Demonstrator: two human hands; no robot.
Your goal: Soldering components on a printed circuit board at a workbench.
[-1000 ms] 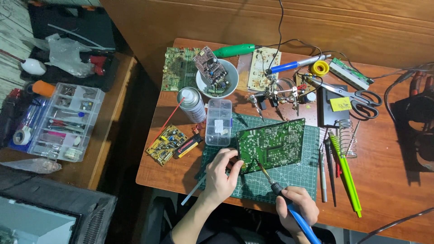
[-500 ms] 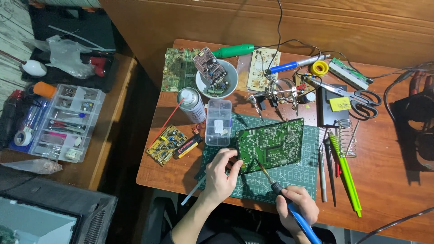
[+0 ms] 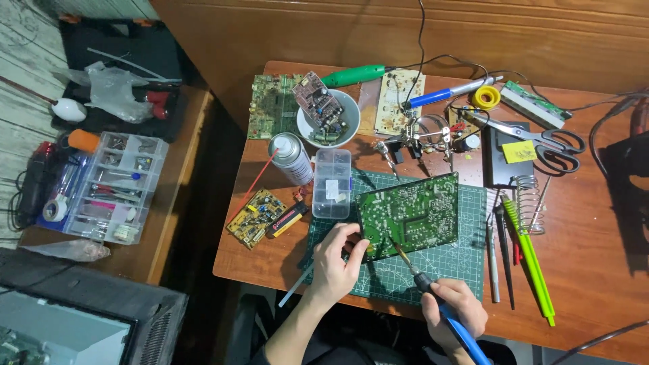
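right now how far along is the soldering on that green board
Done: the green circuit board lies solder side up on the cutting mat. In hand: the left hand steadies its near corner while the right hand holds the blue soldering iron, tip on the board's lower edge. Left: cannot tell how many joints remain; they are too small to read.

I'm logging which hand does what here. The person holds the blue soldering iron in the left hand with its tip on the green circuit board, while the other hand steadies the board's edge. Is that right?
Not quite: the head view shows the blue soldering iron in the right hand, not the left. Its tip does meet the green circuit board, and the left hand steadies the board's near edge.
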